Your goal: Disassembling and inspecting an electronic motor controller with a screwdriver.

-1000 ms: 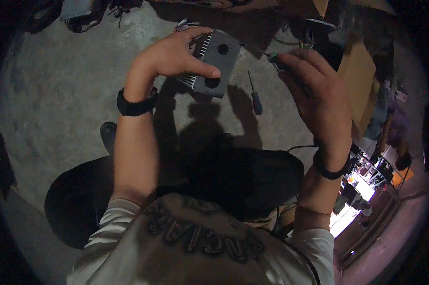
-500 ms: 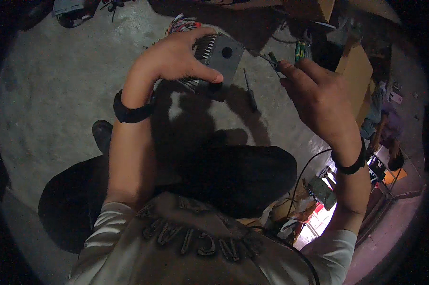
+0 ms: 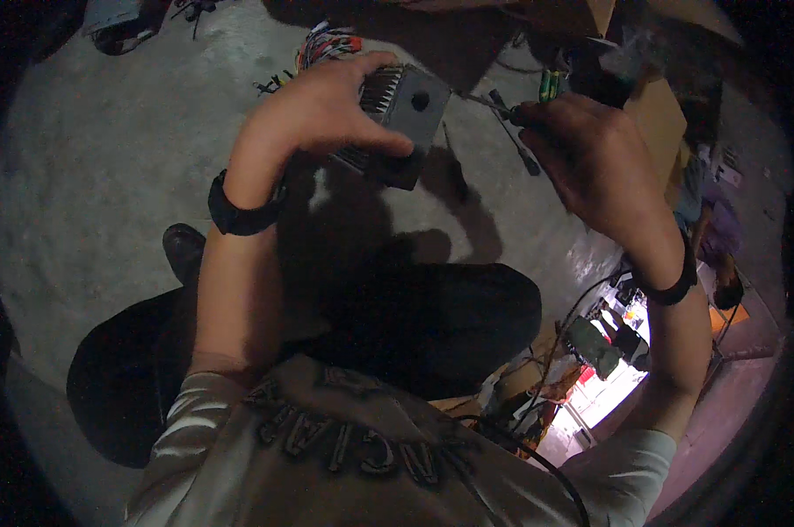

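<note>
My left hand [image 3: 344,114] grips a dark grey finned block [image 3: 419,123] with a round dark opening near its upper right. A bundle of coloured wires [image 3: 327,44] shows behind it at the top. My right hand [image 3: 590,149] has its fingers closed on a green-handled screwdriver [image 3: 524,114], whose thin shaft points left toward the block's upper right corner; whether the tip touches it I cannot tell. Another screwdriver [image 3: 457,183] lies on the floor to the right of the block, partly in shadow, and a dark slender tool [image 3: 520,145] lies beside my right fingers.
My legs [image 3: 423,325] are folded on the concrete floor [image 3: 107,176]. Cardboard [image 3: 656,123] and green-handled tools [image 3: 551,85] lie at the upper right. A dark object [image 3: 120,26] sits at the top left. A brightly lit jumble of items and cables [image 3: 599,395] is at the lower right.
My right hand and forearm have shifted rightward. The block in my left hand has moved slightly right and down, and more of the wire bundle now shows behind it.
</note>
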The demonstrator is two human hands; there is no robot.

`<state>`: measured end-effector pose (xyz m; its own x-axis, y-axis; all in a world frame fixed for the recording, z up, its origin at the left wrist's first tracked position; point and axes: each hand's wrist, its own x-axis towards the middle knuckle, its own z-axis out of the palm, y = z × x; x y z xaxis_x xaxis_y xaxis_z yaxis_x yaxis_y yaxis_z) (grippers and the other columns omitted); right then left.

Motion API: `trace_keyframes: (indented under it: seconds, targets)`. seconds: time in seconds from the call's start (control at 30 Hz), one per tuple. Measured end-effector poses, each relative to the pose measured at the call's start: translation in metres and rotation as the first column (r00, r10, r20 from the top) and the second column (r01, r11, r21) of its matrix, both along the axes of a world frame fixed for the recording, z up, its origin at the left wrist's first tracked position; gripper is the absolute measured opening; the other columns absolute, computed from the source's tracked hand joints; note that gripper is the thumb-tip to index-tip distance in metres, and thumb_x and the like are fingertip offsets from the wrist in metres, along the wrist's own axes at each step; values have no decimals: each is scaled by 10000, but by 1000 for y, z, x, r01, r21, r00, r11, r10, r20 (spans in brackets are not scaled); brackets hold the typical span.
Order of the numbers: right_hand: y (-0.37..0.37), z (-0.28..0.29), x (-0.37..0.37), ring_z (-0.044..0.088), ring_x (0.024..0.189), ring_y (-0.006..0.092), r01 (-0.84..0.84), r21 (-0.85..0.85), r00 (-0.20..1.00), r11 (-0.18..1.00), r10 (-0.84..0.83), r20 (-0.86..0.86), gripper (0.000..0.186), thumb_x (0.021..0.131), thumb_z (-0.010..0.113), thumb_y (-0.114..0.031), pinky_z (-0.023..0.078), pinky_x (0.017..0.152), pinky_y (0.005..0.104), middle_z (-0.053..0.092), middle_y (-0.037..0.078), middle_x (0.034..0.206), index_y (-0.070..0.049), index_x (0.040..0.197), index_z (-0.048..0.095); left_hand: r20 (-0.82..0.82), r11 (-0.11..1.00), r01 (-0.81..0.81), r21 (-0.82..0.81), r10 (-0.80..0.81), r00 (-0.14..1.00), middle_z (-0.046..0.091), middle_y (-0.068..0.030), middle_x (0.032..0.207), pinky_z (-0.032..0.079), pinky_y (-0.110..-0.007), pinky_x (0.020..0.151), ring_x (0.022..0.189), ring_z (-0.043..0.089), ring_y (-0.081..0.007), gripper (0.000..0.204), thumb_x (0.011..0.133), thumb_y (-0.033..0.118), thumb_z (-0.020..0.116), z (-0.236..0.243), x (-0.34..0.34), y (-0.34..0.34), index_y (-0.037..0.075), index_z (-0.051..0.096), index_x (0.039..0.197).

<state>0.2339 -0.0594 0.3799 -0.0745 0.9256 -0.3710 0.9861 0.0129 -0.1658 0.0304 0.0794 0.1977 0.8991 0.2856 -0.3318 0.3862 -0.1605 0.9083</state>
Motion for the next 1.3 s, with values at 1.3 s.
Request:
trace_keyframes:
  seconds: [1.3]
  targets:
    - [-68,-45,19,669,795,374,520,-133,816,844,-537,-212,279,861,724,-205,526,723,459,671,227,884,24,1014,680,49,998,-27,65,24,999,723,-200,1191,521,-379,994,1127,690,-317,972,596,431,941,-35,10,-43,18,582,1400]
